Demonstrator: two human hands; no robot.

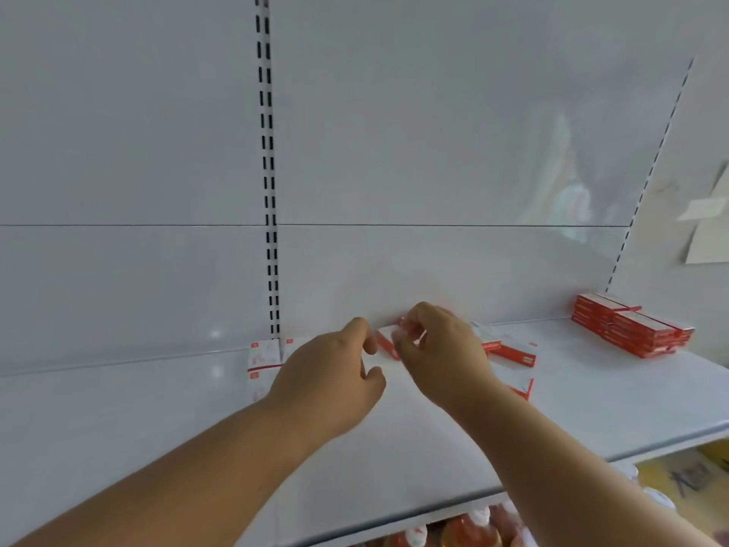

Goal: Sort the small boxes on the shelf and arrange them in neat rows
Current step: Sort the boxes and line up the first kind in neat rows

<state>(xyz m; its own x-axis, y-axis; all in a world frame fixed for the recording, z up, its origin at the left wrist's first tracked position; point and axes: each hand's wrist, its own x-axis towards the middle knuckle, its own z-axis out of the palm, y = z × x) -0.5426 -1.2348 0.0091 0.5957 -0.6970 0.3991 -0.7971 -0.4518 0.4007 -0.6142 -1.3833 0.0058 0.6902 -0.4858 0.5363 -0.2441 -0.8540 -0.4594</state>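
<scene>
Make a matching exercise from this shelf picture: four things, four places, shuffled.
Things:
1. stack of red boxes
2. white box with red marks
3. right hand
4. bottles

Places:
A. under the shelf
B. far right, at the back
C. by the slotted rail
D. mid-shelf, pinching a small box

Pairs: 1-B, 2-C, 3-D, 4-A

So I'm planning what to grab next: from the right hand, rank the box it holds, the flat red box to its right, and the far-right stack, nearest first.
1. Held box, pinched in the right hand.
2. Flat red box, just right of it.
3. Stack, at the shelf's far right end.
</scene>
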